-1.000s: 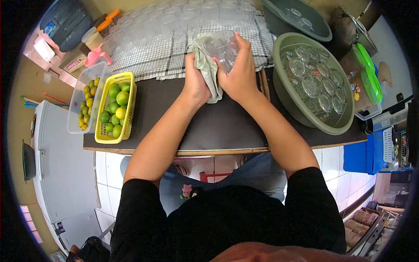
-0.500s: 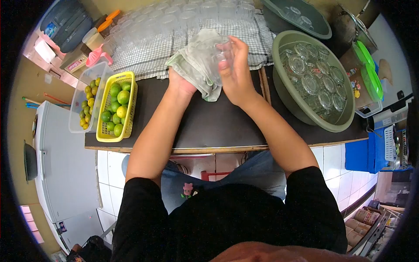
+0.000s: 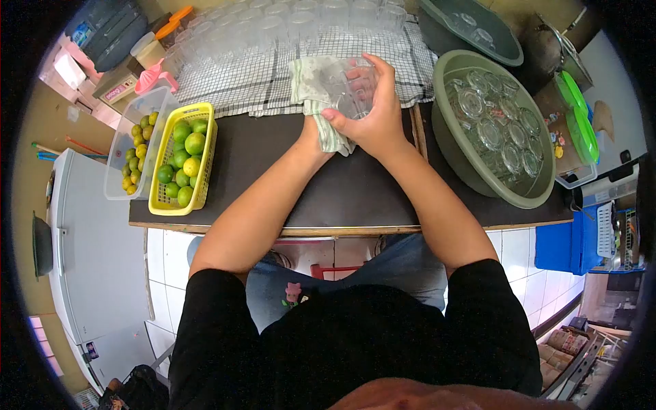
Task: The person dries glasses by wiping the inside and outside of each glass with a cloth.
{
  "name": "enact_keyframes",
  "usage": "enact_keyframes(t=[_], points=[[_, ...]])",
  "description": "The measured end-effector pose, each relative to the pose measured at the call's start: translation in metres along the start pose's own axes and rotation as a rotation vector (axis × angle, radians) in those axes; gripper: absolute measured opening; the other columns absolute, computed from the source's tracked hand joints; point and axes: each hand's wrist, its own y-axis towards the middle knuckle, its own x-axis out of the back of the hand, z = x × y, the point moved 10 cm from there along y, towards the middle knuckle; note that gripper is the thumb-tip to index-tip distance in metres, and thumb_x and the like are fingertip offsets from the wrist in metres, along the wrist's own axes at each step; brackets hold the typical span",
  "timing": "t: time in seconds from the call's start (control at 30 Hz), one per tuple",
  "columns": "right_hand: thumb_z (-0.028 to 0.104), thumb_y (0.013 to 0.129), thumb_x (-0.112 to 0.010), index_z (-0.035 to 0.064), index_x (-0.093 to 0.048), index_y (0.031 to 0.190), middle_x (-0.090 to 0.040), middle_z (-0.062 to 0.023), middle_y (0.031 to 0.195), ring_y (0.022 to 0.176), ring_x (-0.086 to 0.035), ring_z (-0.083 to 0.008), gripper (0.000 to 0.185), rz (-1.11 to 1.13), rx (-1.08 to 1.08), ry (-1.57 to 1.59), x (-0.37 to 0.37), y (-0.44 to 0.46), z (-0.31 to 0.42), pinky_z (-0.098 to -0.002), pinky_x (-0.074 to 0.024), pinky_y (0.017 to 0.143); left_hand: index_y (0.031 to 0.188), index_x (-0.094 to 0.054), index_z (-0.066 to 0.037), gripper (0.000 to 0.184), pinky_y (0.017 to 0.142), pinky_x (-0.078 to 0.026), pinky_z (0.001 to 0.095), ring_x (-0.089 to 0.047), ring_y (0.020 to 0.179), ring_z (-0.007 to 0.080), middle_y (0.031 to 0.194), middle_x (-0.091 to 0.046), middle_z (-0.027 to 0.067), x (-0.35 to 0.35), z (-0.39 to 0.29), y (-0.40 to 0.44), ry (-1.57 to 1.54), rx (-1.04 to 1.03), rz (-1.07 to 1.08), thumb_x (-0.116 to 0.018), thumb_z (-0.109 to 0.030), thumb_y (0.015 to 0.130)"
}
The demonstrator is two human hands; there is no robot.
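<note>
My right hand (image 3: 378,109) is wrapped round a clear drinking glass (image 3: 352,92), its fingers showing through and behind the glass. A pale green and white cloth (image 3: 307,78) covers most of my left hand (image 3: 314,137); the cloth lies between that hand and the glass's left side. The left fingers are hidden under the cloth, which they hold against the glass. The glass is tilted, held above the dark tabletop (image 3: 273,184) near the front of a checked cloth (image 3: 239,92).
Many upside-down glasses (image 3: 270,31) stand in rows on the checked cloth. At right, a green basin (image 3: 488,188) holds wet glasses, with another basin (image 3: 509,51) behind it. A yellow basket (image 3: 181,208) of limes and a clear tub (image 3: 119,188) of small citrus stand at left.
The cloth and the glass have turned and shifted slightly right. My left wrist has moved right, closer to my right hand, and the view has shifted slightly.
</note>
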Motion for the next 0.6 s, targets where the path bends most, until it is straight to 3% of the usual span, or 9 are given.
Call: enact_keyframes(t=[0.13, 0.2, 0.23, 0.3, 0.33, 0.4, 0.47, 0.5, 0.6], points=[[0.057, 0.073, -0.094, 0.0011, -0.031, 0.154, -0.061, -0.0189, 0.123, 0.107, -0.064, -0.0262, 0.116, -0.054, 0.112, -0.075, 0.004, 0.001, -0.005, -0.0409, -0.0542, 0.095, 0.15, -0.046, -0.003, 0.052, 0.111, -0.05, 0.0408, -0.061, 0.129, 0.0264, 0.141, -0.059, 0.0111, -0.012, -0.009, -0.012, 0.15, -0.078, -0.015, -0.041, -0.04, 0.113], [0.077, 0.07, -0.084, -0.0056, -0.035, 0.15, -0.063, -0.0216, 0.121, 0.103, -0.068, -0.0332, 0.126, -0.187, 0.166, -0.19, 0.014, 0.001, -0.003, -0.0436, -0.0568, 0.091, 0.149, -0.047, -0.003, 0.051, 0.111, -0.05, 0.0406, -0.06, 0.13, 0.0264, 0.142, -0.059, 0.0116, -0.022, -0.012, -0.018, 0.206, -0.091, -0.028, -0.041, -0.039, 0.113], [0.077, 0.07, -0.084, -0.0056, -0.035, 0.15, -0.063, -0.0216, 0.121, 0.103, -0.068, -0.0332, 0.126, -0.185, 0.166, -0.192, 0.014, 0.002, -0.005, -0.0436, -0.0568, 0.091, 0.148, -0.047, -0.003, 0.05, 0.112, -0.049, 0.0405, -0.06, 0.131, 0.0265, 0.142, -0.059, 0.0121, -0.024, -0.013, -0.02, 0.266, -0.104, -0.043, -0.041, -0.037, 0.113], [0.075, 0.08, -0.077, -0.0062, -0.035, 0.15, -0.063, -0.0211, 0.118, 0.101, -0.065, -0.0315, 0.115, -0.233, 0.068, -0.118, 0.023, 0.005, -0.016, -0.0438, -0.0551, 0.089, 0.151, -0.046, -0.004, 0.055, 0.117, -0.045, 0.0427, -0.057, 0.136, 0.0276, 0.148, -0.057, 0.013, -0.018, -0.008, -0.021, 0.269, -0.08, -0.056, -0.045, -0.042, 0.112], [0.066, 0.095, -0.068, -0.0065, -0.033, 0.15, -0.062, -0.0201, 0.116, 0.101, -0.063, -0.0296, 0.098, -0.246, -0.005, -0.039, 0.024, 0.007, -0.025, -0.0436, -0.0536, 0.088, 0.15, -0.046, -0.003, 0.051, 0.114, -0.047, 0.0407, -0.059, 0.133, 0.0262, 0.146, -0.058, 0.0131, -0.019, -0.006, -0.018, 0.258, -0.029, -0.047, -0.043, -0.038, 0.113], [0.061, 0.099, -0.066, -0.0062, -0.032, 0.15, -0.062, -0.02, 0.116, 0.102, -0.063, -0.0291, 0.091, -0.208, 0.007, -0.062, 0.02, 0.008, -0.019, -0.0431, -0.0535, 0.088, 0.15, -0.046, -0.003, 0.05, 0.111, -0.049, 0.0385, -0.061, 0.129, 0.0254, 0.143, -0.06, 0.0133, -0.021, -0.009, -0.016, 0.212, 0.009, -0.03, -0.042, -0.037, 0.113], [0.047, 0.106, -0.062, -0.0036, -0.033, 0.147, -0.062, -0.0186, 0.114, 0.1, -0.064, -0.0258, 0.071, -0.141, 0.043, -0.106, 0.013, 0.006, -0.004, -0.0404, -0.0537, 0.087, 0.151, -0.046, -0.005, 0.055, 0.11, -0.05, 0.0396, -0.061, 0.129, 0.0258, 0.142, -0.06, 0.0138, -0.02, -0.02, -0.011, 0.288, -0.072, 0.043, -0.041, -0.044, 0.113], [0.047, 0.106, -0.062, -0.0036, -0.033, 0.147, -0.062, -0.0186, 0.114, 0.1, -0.064, -0.0258, 0.071, -0.135, 0.041, -0.099, 0.011, 0.003, -0.002, -0.0404, -0.0537, 0.087, 0.152, -0.047, -0.007, 0.063, 0.107, -0.052, 0.0411, -0.063, 0.126, 0.0266, 0.14, -0.061, 0.0141, -0.01, -0.015, -0.002, 0.209, 0.022, 0.039, -0.04, -0.054, 0.112], [0.038, 0.107, -0.064, -0.0004, -0.038, 0.14, -0.064, -0.0165, 0.11, 0.096, -0.065, -0.0207, 0.057, 0.053, -0.087, 0.151, -0.013, -0.002, -0.01, -0.0372, -0.0547, 0.084, 0.149, -0.051, -0.005, 0.076, 0.104, -0.055, 0.0423, -0.065, 0.122, 0.0281, 0.137, -0.063, 0.0146, -0.002, -0.016, 0.005, 0.039, 0.099, 0.076, -0.035, -0.067, 0.108]])
